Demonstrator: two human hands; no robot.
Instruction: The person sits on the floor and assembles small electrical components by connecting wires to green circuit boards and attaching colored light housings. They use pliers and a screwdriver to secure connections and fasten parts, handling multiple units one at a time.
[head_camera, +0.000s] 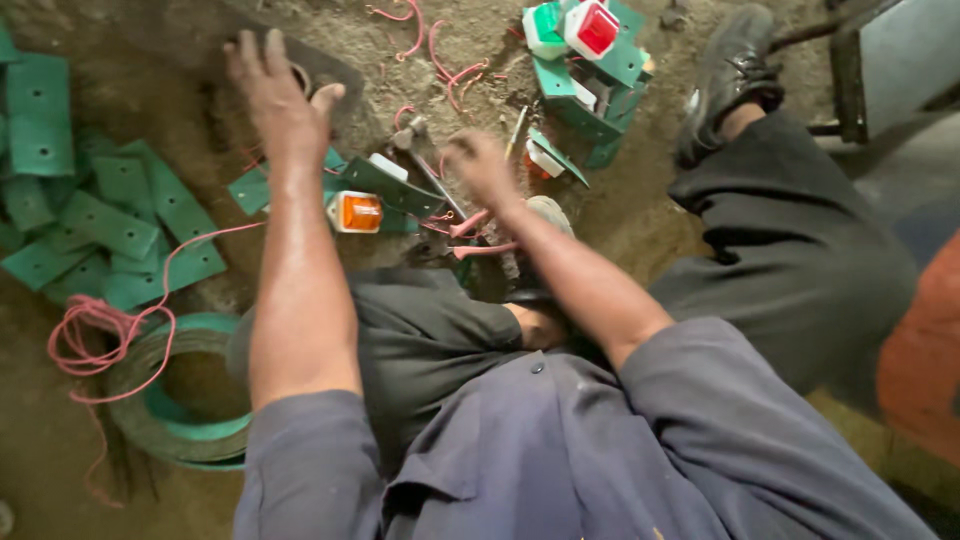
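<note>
Head view looks straight down on a person seated on a dirt floor (620, 215), legs spread, working among scattered green parts. As landmark I take the small orange-lensed indicator lamp in its pale housing (356, 212), lying on the ground between the two arms.

Beyond the lamp and a little to its left, the left hand (278, 95) is stretched far forward, fingers (243, 55) spread wide and flat, gripping nothing; it hovers over or presses on a dark flat piece with a round metal ring (303, 76), though contact is hard to judge. To the right of the lamp, the right hand (480, 165) is blurred; its fingers look curled, close to a small metal-headed hammer with a thin handle (425, 160) and some pink wire ends (470, 228). Whether it actually grips anything I cannot tell.

My judgement: the long reach would go better with the weight steadied on the hips, and the right hand kept still until the left is sure of its piece.

Left of the lamp lies a heap of flat green metal plates with holes (110, 225); nearer the person on that side, a green ring-shaped coil (170, 410) with a tangle of pink wire (85, 335). Far beyond the lamp to the right sits a cluster of green switch boxes with a red-and-white button (590, 55). The floor is bare, gritty earth, dimly lit.
</note>
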